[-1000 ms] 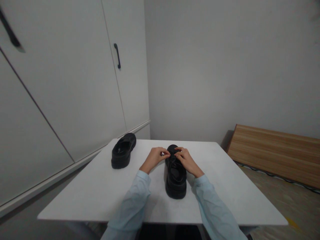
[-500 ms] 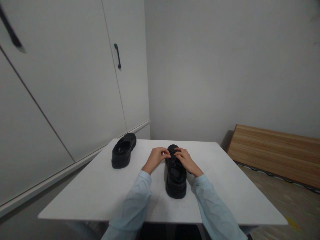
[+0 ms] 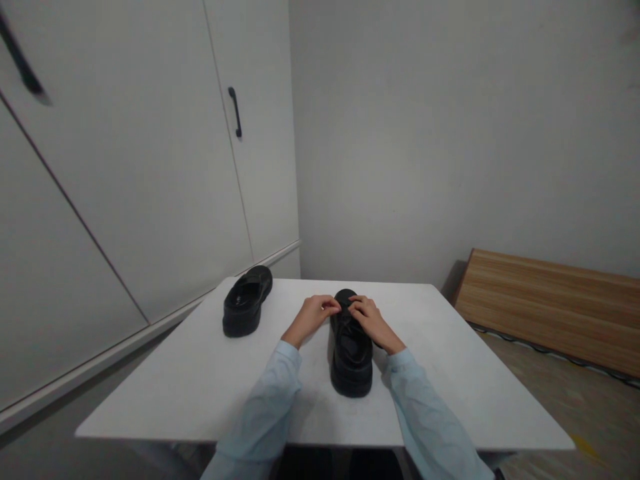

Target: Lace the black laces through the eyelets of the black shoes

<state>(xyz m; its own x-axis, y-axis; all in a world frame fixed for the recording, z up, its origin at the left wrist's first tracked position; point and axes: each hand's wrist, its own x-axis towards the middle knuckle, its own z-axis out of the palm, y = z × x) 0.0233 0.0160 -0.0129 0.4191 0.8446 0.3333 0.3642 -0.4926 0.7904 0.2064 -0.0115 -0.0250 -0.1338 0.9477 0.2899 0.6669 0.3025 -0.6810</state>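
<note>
A black shoe (image 3: 352,370) stands on the white table, its toe pointing away from me and its opening towards me. My left hand (image 3: 316,313) is at the left side of its front part, thumb and fingertips pinched together at the shoe's upper. From the right, my right hand (image 3: 368,317) reaches over the same part, with curled fingers touching the upper. Whatever small piece the fingertips hold is too dark and small to make out. A second black shoe (image 3: 242,313) sits untouched at the table's back left.
The white table (image 3: 200,400) spans the space before me. White cabinet doors (image 3: 150,167) with dark handles stand at the left, beside a grey wall (image 3: 425,147). A wood-grain board (image 3: 545,300) lies to the right, with a cable along its lower edge.
The fingers of my left hand have closed slightly, narrowing the gap between thumb and fingers. My right fingers have shifted a little over the shoe. Both shoes remain in place.
</note>
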